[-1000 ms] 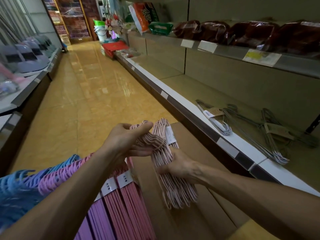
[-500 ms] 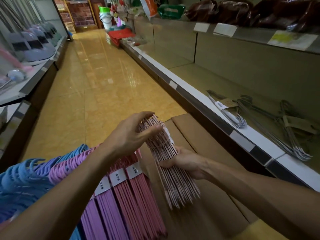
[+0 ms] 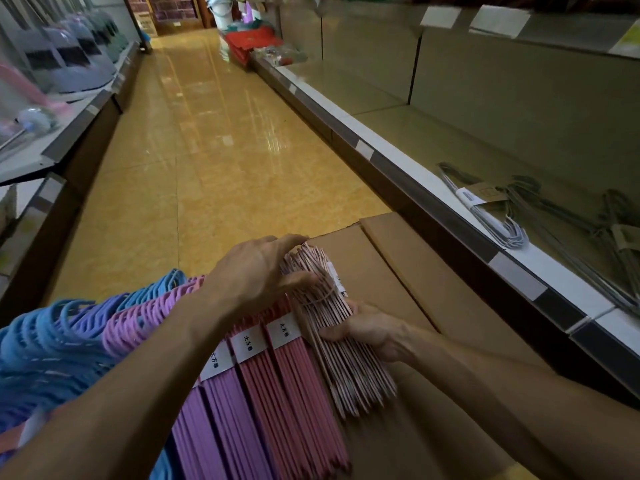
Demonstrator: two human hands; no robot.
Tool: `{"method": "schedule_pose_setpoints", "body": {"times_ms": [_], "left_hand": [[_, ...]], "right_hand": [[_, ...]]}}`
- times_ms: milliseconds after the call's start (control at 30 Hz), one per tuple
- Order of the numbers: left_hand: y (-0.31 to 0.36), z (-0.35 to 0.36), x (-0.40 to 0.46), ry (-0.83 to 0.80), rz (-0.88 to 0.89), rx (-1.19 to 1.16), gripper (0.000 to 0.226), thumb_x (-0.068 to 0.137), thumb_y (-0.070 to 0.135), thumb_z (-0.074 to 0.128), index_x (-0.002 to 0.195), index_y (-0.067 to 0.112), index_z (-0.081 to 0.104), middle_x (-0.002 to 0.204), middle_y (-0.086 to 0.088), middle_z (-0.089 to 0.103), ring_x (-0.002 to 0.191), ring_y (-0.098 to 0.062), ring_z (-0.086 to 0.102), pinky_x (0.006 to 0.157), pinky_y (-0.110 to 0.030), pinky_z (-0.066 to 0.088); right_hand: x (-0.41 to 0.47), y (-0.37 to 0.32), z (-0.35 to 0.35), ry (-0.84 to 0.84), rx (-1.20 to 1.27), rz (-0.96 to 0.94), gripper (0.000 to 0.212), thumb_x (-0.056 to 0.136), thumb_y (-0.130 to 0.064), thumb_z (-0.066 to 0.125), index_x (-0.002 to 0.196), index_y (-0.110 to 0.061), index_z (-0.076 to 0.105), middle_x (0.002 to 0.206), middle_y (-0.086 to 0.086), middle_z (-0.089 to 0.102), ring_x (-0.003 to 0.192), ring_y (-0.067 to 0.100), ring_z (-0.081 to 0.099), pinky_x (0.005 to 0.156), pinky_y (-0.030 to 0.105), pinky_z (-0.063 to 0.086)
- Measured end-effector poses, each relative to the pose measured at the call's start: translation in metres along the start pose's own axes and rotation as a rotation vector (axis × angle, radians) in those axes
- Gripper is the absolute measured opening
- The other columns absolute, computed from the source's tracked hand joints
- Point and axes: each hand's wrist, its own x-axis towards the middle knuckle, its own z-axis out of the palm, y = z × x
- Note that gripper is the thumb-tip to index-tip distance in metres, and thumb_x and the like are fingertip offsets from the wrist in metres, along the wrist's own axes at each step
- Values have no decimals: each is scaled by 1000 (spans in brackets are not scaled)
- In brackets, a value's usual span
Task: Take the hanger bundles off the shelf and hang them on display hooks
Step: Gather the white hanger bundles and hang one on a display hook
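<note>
Pale pink hanger bundle [image 3: 332,317] lay low in the view, slightly toward 5 o'clock of centre, held between both hands above a brown cardboard box [image 3: 408,271]. A thin band and a white label wrapped it near its upper end. The left hand [image 3: 256,271] gripped that upper end from 9 o'clock, fingers curled over the top and thumb pressed on the near face. The right hand [image 3: 367,329] held the bundle from 3 o'clock, fingers clamped under and around its middle, thumb lying on the rods.

Just beside the bundle at 8 o'clock sat a row of packed hangers: a darker pink bundle [image 3: 298,393] touching it, then a purple bundle [image 3: 221,427], each crossed by a white paper label [image 3: 284,330] with dark characters. Farther toward 9 o'clock, blue hangers [image 3: 52,348] showed their curved hooks, with purple hooks between them and the left wrist.

At 3 o'clock ran a shelf [image 3: 519,271] with a white front strip; on it lay grey wire hanger bundles [image 3: 498,216] with cardboard sleeves, well apart from the hands. At 12 o'clock stretched a glossy yellow floor [image 3: 214,133]. At 10 o'clock another shelf carried blurred grey and pink goods [image 3: 69,60].
</note>
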Motion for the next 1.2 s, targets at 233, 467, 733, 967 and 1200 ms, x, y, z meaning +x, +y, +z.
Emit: {"method": "schedule_pose_setpoints", "body": {"times_ms": [233,467,733,967,1200], "left_hand": [[-15,22,10,22,7,-60,74,84,64,56,147,30,40,141,-9,58,117,-27,62,94,-43,54],[-17,30,19,80,10,-46,70,85,63,57,146,31,43,137,-10,60,117,-29,62,92,-45,54],[-18,34,16,105,-2,-80,67,87,58,56,147,30,43,135,-12,62,116,-30,62,93,-42,54],[-17,19,10,91,-108,-479,61,88,52,59,143,28,47,139,-3,58,118,-17,58,87,-27,47],[27,-2,4,390,-31,-728,23,95,30,61,116,23,69,108,10,70,101,-1,63,81,-18,45]], "right_hand": [[18,14,0,28,-36,24,30,87,2,66,115,-9,63,106,11,73,94,25,71,76,35,58],[21,18,3,34,49,-18,31,91,-7,65,121,-10,63,109,11,73,92,21,71,70,29,57],[27,27,9,148,-141,-101,30,92,-19,69,120,-21,60,109,4,72,100,21,70,92,42,57],[1,9,-11,225,-339,-118,48,82,-41,78,118,-18,56,107,-1,66,97,14,66,91,36,56],[-55,-8,-71,435,-370,-248,27,96,-34,64,112,-13,60,98,3,64,85,13,65,83,37,58]]}}
